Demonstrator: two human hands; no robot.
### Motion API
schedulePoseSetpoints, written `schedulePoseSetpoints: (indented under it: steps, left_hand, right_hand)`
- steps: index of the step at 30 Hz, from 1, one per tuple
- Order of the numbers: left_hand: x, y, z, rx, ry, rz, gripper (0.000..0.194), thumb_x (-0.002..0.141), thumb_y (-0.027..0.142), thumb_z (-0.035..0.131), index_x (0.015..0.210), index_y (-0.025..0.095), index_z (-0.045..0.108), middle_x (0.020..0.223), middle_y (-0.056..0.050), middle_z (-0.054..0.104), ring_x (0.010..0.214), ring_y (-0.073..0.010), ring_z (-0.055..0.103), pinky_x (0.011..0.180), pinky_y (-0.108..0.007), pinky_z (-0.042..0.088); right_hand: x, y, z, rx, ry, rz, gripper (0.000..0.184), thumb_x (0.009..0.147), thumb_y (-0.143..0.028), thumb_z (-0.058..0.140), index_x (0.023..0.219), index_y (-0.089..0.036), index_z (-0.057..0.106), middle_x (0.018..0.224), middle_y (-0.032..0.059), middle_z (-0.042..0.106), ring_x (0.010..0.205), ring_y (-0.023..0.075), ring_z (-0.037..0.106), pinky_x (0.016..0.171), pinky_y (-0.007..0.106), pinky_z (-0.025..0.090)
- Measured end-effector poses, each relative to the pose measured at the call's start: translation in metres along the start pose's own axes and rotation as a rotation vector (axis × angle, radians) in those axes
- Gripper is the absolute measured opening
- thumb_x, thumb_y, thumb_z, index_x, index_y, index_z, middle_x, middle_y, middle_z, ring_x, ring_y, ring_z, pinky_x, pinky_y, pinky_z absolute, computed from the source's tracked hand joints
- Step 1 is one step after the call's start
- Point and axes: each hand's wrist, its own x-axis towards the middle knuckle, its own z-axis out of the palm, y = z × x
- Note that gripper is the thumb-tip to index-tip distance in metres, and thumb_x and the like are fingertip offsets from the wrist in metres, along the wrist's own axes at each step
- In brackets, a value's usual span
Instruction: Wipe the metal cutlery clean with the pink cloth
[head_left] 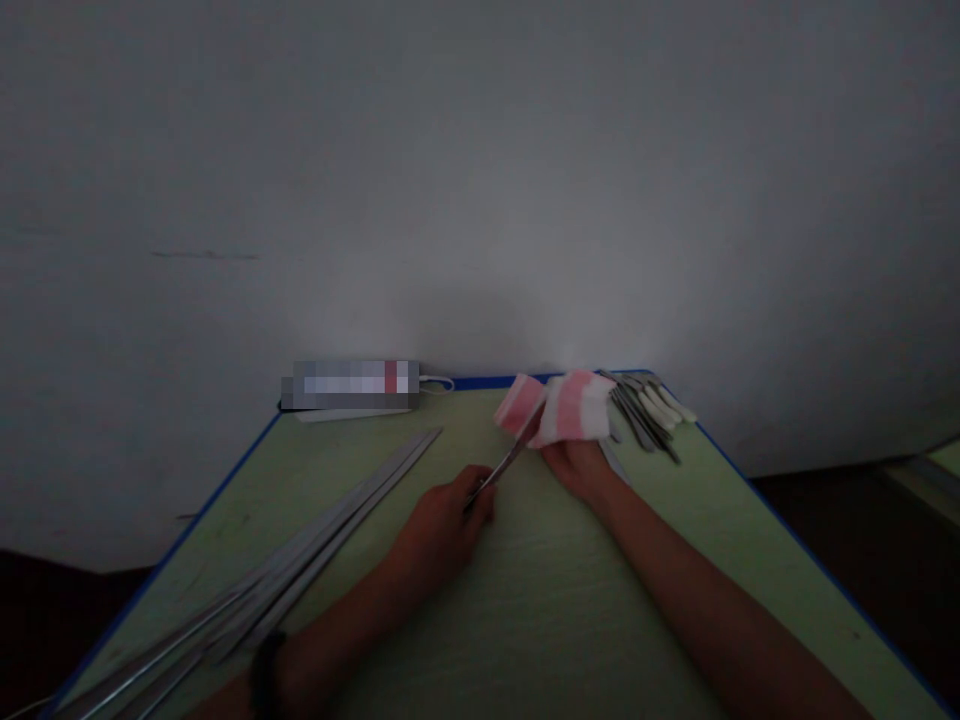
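My left hand [448, 515] is closed round the near end of a slim metal utensil [512, 455], which slants up and away to the right. It looks like a table knife, but the dim light hides its exact kind. Its far end meets a pink and white striped cloth [576, 408]. Beneath and behind that cloth, my right hand [574, 465] grips it, with most of the fingers covered. One end of the cloth folds out on the left side of the utensil. A pale, flat strip [615, 463] lies on the table just past my right wrist.
Long, thin metal pieces [300, 545] lie bunched along the table's left side. At the far right corner rests a pile of cutlery [641, 410], some with white handles [667, 405]. A blurred-out box [352, 385] with a white cable [439, 380] stands against the wall [480, 200].
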Motion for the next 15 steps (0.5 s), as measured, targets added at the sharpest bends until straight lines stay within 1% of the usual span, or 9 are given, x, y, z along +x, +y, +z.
schedulePoseSetpoints:
  steps: [2,4,5,7,9,12,15]
  left_hand:
    - [0.0,0.0,0.0,0.01,0.016,0.015,0.024,0.084,0.034,0.04,0.097,0.02,0.055,0.068,-0.001,0.062,0.063,-0.0156,0.059,0.058,-0.023,0.041]
    - [0.0,0.0,0.001,-0.018,0.001,-0.005,0.025,0.084,0.035,0.04,0.096,0.02,0.055,0.068,-0.001,0.062,0.057,-0.0145,0.057,0.054,-0.022,0.041]
    - [0.001,-0.001,0.001,-0.046,-0.012,-0.025,0.026,0.084,0.037,0.039,0.096,0.02,0.055,0.069,-0.001,0.062,0.051,-0.013,0.055,0.05,-0.022,0.04]
    - [0.001,-0.002,0.001,-0.126,-0.028,-0.071,0.028,0.085,0.04,0.037,0.096,0.02,0.053,0.071,0.0,0.062,0.04,-0.0098,0.049,0.043,-0.021,0.037]
    - [0.002,-0.004,0.001,-0.198,-0.023,-0.103,0.029,0.085,0.042,0.037,0.091,0.019,0.052,0.071,0.001,0.062,0.034,-0.0076,0.045,0.039,-0.02,0.035]
    - [0.002,-0.006,0.0,-0.248,-0.022,-0.122,0.029,0.084,0.043,0.037,0.082,0.018,0.052,0.068,0.001,0.061,0.033,-0.007,0.044,0.039,-0.02,0.035]
    - [0.002,-0.005,-0.001,-0.272,-0.062,-0.13,0.03,0.084,0.044,0.037,0.083,0.018,0.053,0.059,0.003,0.056,0.034,-0.0086,0.044,0.039,-0.02,0.034]
  right_hand:
    - [-0.002,0.0,0.002,-0.024,-0.081,0.049,0.006,0.07,-0.021,0.061,0.074,-0.019,0.058,0.077,-0.0016,0.065,0.075,0.0113,0.058,0.073,0.024,0.048]
    - [-0.007,0.004,0.008,-0.045,-0.153,0.079,0.012,0.069,-0.024,0.063,0.079,-0.018,0.06,0.083,0.0003,0.065,0.08,0.0124,0.059,0.072,0.024,0.047]
    - [-0.011,0.007,0.012,-0.056,-0.163,0.077,0.015,0.07,-0.026,0.062,0.082,-0.018,0.06,0.086,0.0007,0.065,0.081,0.0128,0.058,0.071,0.023,0.046]
    - [-0.02,0.019,0.021,-0.088,-0.141,0.045,0.02,0.072,-0.032,0.06,0.087,-0.018,0.06,0.086,0.0004,0.065,0.076,0.0127,0.058,0.064,0.022,0.045]
    - [-0.03,0.033,0.028,-0.175,-0.099,0.03,0.025,0.075,-0.037,0.057,0.089,-0.017,0.06,0.079,0.0004,0.064,0.067,0.0121,0.055,0.056,0.021,0.043]
    - [-0.038,0.049,0.033,-0.234,-0.047,0.024,0.025,0.074,-0.038,0.057,0.087,-0.017,0.06,0.073,-0.0005,0.063,0.06,0.0106,0.052,0.052,0.02,0.039]
    - [-0.036,0.051,0.033,-0.183,-0.042,0.047,0.024,0.073,-0.037,0.059,0.085,-0.016,0.061,0.071,-0.0007,0.062,0.059,0.0101,0.051,0.052,0.02,0.038]
